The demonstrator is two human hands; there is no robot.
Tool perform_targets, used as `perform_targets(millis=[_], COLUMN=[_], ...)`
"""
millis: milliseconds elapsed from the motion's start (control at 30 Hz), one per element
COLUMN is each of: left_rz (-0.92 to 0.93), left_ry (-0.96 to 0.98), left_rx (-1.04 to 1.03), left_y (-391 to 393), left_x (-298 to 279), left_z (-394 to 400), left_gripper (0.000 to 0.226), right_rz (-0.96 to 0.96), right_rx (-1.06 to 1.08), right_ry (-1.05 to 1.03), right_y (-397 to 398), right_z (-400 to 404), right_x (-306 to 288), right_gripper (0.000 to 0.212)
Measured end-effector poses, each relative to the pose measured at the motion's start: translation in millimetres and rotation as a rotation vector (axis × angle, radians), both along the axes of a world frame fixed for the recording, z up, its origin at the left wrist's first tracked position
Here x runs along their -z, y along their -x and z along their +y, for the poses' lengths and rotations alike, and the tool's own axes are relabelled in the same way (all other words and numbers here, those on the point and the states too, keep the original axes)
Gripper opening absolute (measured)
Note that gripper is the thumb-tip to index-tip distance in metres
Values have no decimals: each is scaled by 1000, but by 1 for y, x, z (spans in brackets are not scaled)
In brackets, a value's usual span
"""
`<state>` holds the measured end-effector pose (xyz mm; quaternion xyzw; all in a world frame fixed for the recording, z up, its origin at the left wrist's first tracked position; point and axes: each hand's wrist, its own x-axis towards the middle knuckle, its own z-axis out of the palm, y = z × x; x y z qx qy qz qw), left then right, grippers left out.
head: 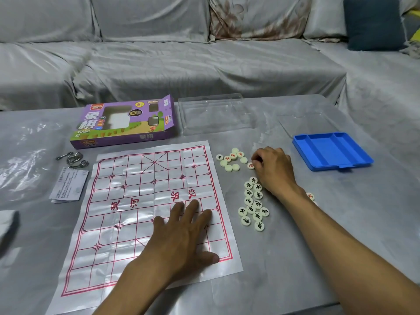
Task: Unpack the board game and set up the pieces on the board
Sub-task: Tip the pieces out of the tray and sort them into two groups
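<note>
A white paper xiangqi board [127, 214] with a red grid lies flat on the grey table. My left hand [181, 230] presses flat on its near right part, fingers spread. Right of the board, several cream round pieces with black characters [253, 204] lie in a cluster. A second group, some red-marked and some face down [231, 159], lies farther back. My right hand [271, 169] rests between the groups, its fingertips curled on a red-marked piece [251, 165]. Another red-marked piece [310, 196] shows behind my right wrist.
The purple game box [122, 123] lies beyond the board. A clear plastic tray [213, 114] sits beside it, and a blue plastic tray [331, 151] is at the right. Metal ring puzzles [72, 159] and a leaflet [68, 185] lie left of the board. A covered sofa stands behind.
</note>
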<state>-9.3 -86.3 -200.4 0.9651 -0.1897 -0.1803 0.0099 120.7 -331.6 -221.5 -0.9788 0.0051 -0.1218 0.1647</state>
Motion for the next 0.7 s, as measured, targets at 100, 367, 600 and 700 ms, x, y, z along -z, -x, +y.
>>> perform_targets(millis=[100,367,600,700], left_rz=[-6,-10,-1,0], left_ry=[-2,0,-2,-1], left_rx=[2,1,-2,-1], left_y=[1,0,1,0], left_x=[1,1,0,-1], left_z=[1,0,0,-1], left_gripper=[84,84,84,84], right_rz=[-18,67,96,138], right_rx=[-81,-229,-177,-157], right_ry=[-60,-8,21,3], right_y=[-1,1,0,1], right_z=[3,9,-7,-17], right_x=[-2,-5,-6,-11], right_gripper=[21,37,42,44])
